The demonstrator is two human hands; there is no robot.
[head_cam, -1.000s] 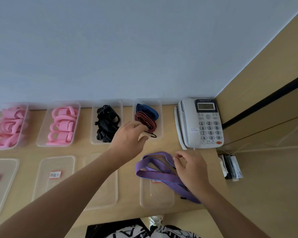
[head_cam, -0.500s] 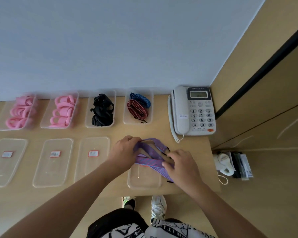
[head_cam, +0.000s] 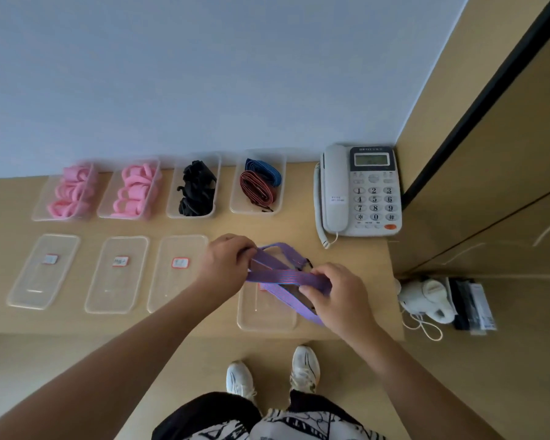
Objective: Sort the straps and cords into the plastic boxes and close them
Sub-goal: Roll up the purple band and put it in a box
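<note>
Both hands grip a purple strap [head_cam: 283,276] above the wooden desk. My left hand [head_cam: 227,265] pinches its left end and my right hand [head_cam: 337,293] pinches the folded right part. Under the strap lies a clear lid [head_cam: 267,315]. Along the wall stand several open clear boxes: two with pink straps [head_cam: 72,192] [head_cam: 135,190], one with black straps [head_cam: 196,188], and one [head_cam: 235,201] holding a rolled blue strap [head_cam: 264,171] and a red strap [head_cam: 256,188].
Three clear lids with red-edged labels [head_cam: 43,271] [head_cam: 118,274] [head_cam: 177,271] lie in a row at the left front. A grey desk phone [head_cam: 359,192] sits at the right by the corner. A white device with a cord [head_cam: 426,300] lies beyond the desk's right edge.
My left hand came back from the box with the blue and red straps and took hold of the purple strap. Both hands now fold it together.
</note>
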